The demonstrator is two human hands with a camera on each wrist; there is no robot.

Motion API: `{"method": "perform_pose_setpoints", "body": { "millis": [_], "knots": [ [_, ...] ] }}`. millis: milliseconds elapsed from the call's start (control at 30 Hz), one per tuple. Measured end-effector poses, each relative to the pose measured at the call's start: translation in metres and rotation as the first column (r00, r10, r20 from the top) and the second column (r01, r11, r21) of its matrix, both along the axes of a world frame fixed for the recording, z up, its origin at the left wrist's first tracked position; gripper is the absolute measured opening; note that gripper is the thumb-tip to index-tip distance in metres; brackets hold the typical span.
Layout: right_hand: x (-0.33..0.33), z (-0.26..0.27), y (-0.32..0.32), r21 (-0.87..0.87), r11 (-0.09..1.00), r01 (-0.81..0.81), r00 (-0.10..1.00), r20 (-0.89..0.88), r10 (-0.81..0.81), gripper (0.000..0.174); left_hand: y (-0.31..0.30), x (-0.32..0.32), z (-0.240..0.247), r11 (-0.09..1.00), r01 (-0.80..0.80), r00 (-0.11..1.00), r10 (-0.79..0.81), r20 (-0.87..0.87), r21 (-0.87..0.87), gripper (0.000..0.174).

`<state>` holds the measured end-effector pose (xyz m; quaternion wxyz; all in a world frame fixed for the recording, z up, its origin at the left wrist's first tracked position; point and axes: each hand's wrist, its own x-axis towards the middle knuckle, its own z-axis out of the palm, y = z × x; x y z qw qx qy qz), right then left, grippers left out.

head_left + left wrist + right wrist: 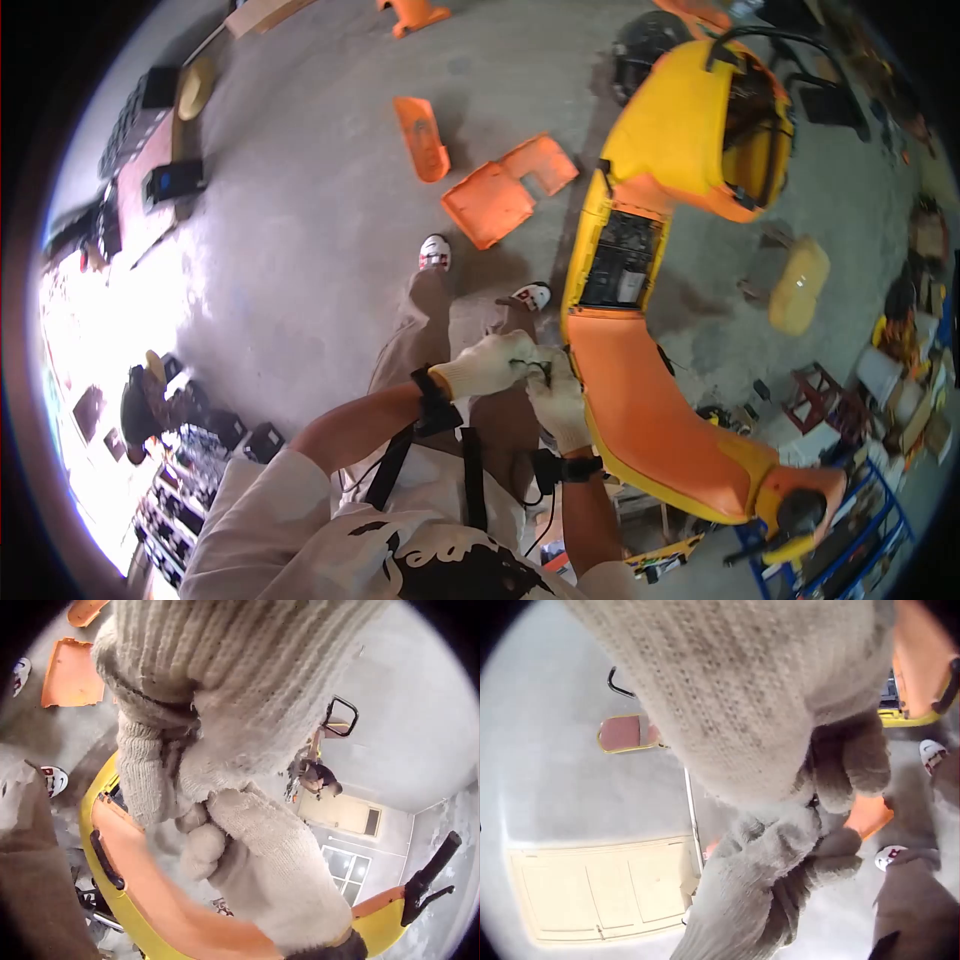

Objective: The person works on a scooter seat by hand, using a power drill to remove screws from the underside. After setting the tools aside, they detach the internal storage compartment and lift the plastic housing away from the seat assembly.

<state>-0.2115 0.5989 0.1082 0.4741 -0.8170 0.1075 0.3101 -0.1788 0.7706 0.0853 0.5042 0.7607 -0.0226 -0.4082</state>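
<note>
Both hands wear white knit gloves and meet at the near side of a yellow-and-orange ride-on vehicle. My left hand reaches in from the left, its curled fingertips against those of my right hand. Between them a small dark piece shows in the right wrist view, pinched at the fingertips; cannot tell what it is. Gloved fingers hide most of it. Beyond the hands, an uncovered compartment in the vehicle body holds dark parts.
Orange panels and a curved orange cover lie on the grey floor ahead. A yellow padded piece is right of the vehicle. Shelving with boxes stands at left; a blue rack is at lower right.
</note>
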Motion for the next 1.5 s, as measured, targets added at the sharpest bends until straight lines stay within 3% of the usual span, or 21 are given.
{"method": "perform_pose_setpoints", "body": {
  "millis": [67,200,367,467,567,600,667,700,767,833,900,967,1033,1067,1200,1267,1300,1367,1400,1467,1500],
  "knots": [
    [-0.003,-0.009,0.002,0.072,0.985,0.155,0.984,-0.095,-0.148,0.021,-0.008,-0.006,-0.015,0.998,0.031,0.990,-0.022,-0.142,0.058,0.019],
    [-0.007,-0.039,-0.007,0.110,0.957,0.268,0.939,-0.252,-0.234,0.024,-0.018,-0.005,-0.037,0.999,-0.042,0.980,0.045,-0.193,0.020,0.017],
    [-0.017,-0.084,-0.001,0.174,0.904,0.390,0.907,-0.242,-0.344,0.016,-0.028,-0.002,-0.063,0.989,-0.113,0.953,0.135,-0.270,0.096,0.015],
    [-0.017,-0.116,0.001,0.062,0.857,0.512,0.837,-0.257,-0.482,0.011,-0.029,-0.010,-0.104,0.974,-0.196,0.925,0.223,-0.308,0.116,0.015],
    [-0.013,-0.149,-0.003,0.035,0.848,0.529,0.823,-0.265,-0.502,0.011,-0.023,-0.005,-0.124,0.946,-0.317,0.870,0.320,-0.376,0.073,0.016],
    [-0.012,-0.158,-0.005,0.020,0.843,0.538,0.815,-0.267,-0.514,0.011,-0.023,-0.004,-0.131,0.915,-0.389,0.811,0.394,-0.432,0.105,0.017],
    [-0.010,-0.174,-0.012,-0.064,0.768,0.638,0.762,-0.091,-0.641,0.008,-0.016,-0.001,-0.143,0.846,-0.519,0.678,0.496,-0.543,0.124,0.021],
    [-0.011,-0.185,-0.018,-0.075,0.762,0.643,0.757,-0.090,-0.648,0.008,-0.010,-0.005,-0.148,0.851,-0.511,0.678,0.485,-0.551,0.120,0.021],
    [-0.013,-0.208,-0.032,-0.139,0.603,0.785,0.609,-0.001,-0.793,0.012,0.007,-0.013,-0.161,0.725,-0.673,0.490,0.585,-0.646,0.145,0.024],
    [-0.016,-0.234,-0.049,-0.250,0.602,0.759,0.617,-0.022,-0.787,0.017,0.027,-0.028,-0.178,0.740,-0.647,0.511,0.598,-0.618,0.182,0.024],
    [-0.029,-0.263,-0.063,-0.354,0.649,0.674,0.734,0.214,-0.645,0.015,0.043,-0.044,-0.194,0.755,-0.620,0.529,0.603,-0.597,0.212,0.025],
    [-0.019,-0.267,-0.060,-0.363,0.580,0.729,0.661,0.155,-0.734,0.017,0.052,-0.057,-0.206,0.726,-0.595,0.443,0.654,-0.613,0.345,0.026],
    [-0.022,-0.280,-0.063,-0.539,0.612,0.579,0.800,0.230,-0.554,0.014,0.052,-0.068,-0.213,0.720,-0.595,0.407,0.653,-0.639,0.356,0.025],
    [-0.025,-0.284,-0.064,-0.544,0.609,0.577,0.799,0.225,-0.557,0.014,0.052,-0.072,-0.216,0.710,-0.602,0.375,0.656,-0.655,0.366,0.024],
    [-0.019,-0.296,-0.064,-0.576,0.563,0.592,0.779,0.232,-0.583,0.012,0.033,-0.072,-0.224,0.710,-0.618,0.361,0.638,-0.680,0.338,0.024],
    [-0.009,-0.287,-0.056,-0.402,0.440,0.803,0.529,0.140,-0.837,0.013,0.022,-0.064,-0.232,0.782,-0.567,0.442,0.554,-0.705,0.258,0.026],
    [-0.014,-0.292,-0.059,-0.407,0.439,0.801,0.530,0.139,-0.837,0.013,0.017,-0.060,-0.237,0.783,-0.566,0.439,0.552,-0.709,0.259,0.026],
    [-0.027,-0.299,-0.066,-0.367,0.538,0.759,0.593,0.048,-0.804,0.012,0.005,-0.052,-0.246,0.883,-0.463,0.686,0.415,-0.598,0.082,0.031],
    [-0.025,-0.291,-0.060,-0.371,0.533,0.760,0.589,0.049,-0.807,0.012,-0.004,-0.043,-0.245,0.885,-0.458,0.686,0.410,-0.602,0.081,0.031],
    [-0.006,-0.258,-0.029,-0.272,0.602,0.751,0.563,-0.213,-0.799,0.009,-0.020,-0.024,-0.241,0.895,-0.446,0.627,0.310,-0.715,-0.003,0.035],
    [-0.007,-0.252,-0.018,-0.272,0.593,0.758,0.553,-0.215,-0.805,0.009,-0.023,-0.020,-0.241,0.901,-0.435,0.630,0.303,-0.715,-0.001,0.035]
  ]
}}
